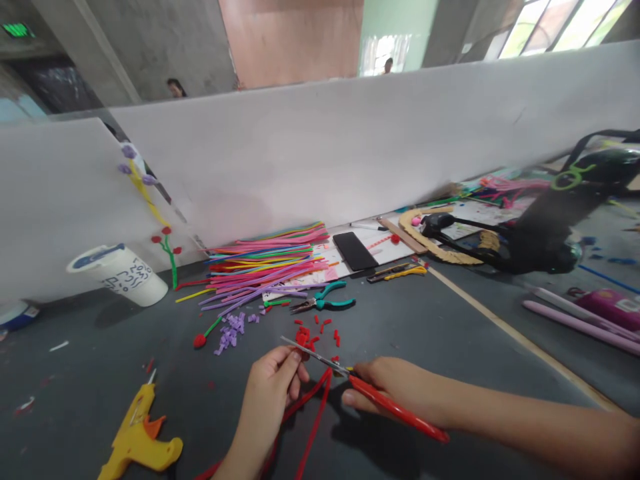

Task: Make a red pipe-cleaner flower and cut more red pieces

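Red-handled scissors (395, 405) are in my right hand (395, 383), its fingers wrapped round the handles. Their blades point left, over my left hand's fingertips. My left hand (275, 380) pinches red pipe cleaner (317, 427); long red strands hang down between the hands toward the front edge. Just beyond the blades, short cut red pieces (304, 337) lie in a loose pile on the dark table. Farther left is a heap of short purple pieces (231, 333). Teal-handled pliers (325, 301) lie behind the red pieces.
A yellow glue gun (143, 433) lies front left, near a white cup (123, 277). Bundled pipe cleaners (265, 263), a phone (355, 251) and a yellow cutter (406, 271) line the back before a white partition (300, 160). A black device (535, 227) stands right.
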Available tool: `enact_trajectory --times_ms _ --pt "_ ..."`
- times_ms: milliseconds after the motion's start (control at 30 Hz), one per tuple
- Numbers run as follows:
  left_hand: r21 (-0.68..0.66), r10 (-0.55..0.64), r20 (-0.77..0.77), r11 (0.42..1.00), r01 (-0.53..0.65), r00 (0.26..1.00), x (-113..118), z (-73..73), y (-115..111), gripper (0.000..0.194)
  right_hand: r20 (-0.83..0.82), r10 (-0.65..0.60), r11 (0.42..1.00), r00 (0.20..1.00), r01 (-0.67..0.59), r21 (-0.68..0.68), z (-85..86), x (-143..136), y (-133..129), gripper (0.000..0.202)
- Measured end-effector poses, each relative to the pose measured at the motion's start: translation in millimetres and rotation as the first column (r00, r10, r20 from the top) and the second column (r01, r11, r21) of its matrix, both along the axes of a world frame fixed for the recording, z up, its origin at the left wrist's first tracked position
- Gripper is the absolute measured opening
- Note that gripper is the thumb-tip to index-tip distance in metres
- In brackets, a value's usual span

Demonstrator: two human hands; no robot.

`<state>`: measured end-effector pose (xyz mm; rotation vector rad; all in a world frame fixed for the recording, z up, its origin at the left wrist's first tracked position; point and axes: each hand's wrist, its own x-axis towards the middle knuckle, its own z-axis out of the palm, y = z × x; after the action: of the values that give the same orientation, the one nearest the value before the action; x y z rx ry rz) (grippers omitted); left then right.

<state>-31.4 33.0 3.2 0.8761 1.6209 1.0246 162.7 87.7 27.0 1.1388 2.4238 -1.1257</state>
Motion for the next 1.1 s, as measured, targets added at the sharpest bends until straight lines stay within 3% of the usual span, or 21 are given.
enact_trajectory --times_ms 633,800,933,1100 --pt "-0.024 -0.027 -0.002 0.999 0.027 1.000 1.2 -5.1 -0.1 0.036 0.051 0.031 0.998 0.998 -0.029 -0.048 12.3 -5.7 2.6 0.047" --pt "-0.042 -0.040 0.012 0.998 0.041 0.999 1.3 -4.5 1.8 0.036 0.013 0.014 0.993 1.000 -0.012 -0.115 11.0 -5.6 3.1 0.045" --pt "-0.043 -0.034 0.032 0.998 0.035 0.999 0.9 -6.7 3.4 0.036 0.011 0.003 0.996 1.000 -0.002 -0.094 9.1 -5.7 3.9 0.041" --pt "-0.041 -0.021 0.083 0.999 0.025 0.996 -2.1 -13.5 6.3 0.034 0.004 -0.081 0.982 0.997 0.080 -0.169 -3.9 -9.8 4.6 0.039"
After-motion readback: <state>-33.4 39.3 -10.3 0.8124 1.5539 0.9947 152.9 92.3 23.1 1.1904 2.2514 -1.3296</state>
